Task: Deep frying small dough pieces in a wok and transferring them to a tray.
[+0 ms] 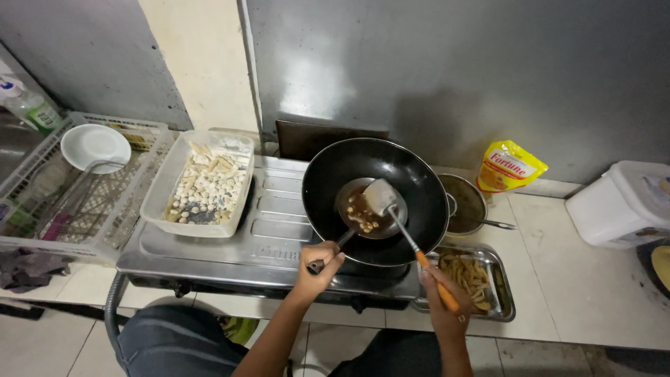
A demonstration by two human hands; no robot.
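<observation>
Inside the black wok [412,181], brown oil holds pale balls; left fingers [325,257] grip its handle [333,248], right fingers [438,293] clasp a spatula [382,197].

Bare stove top [209,244] lies open left of the wok [377,199]; a steel tray [499,279] crowds its right.

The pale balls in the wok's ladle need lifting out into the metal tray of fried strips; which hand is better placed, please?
Probably the right hand: it holds the spatula over the ladle, beside the tray. The left hand steadies the ladle's handle.
</observation>
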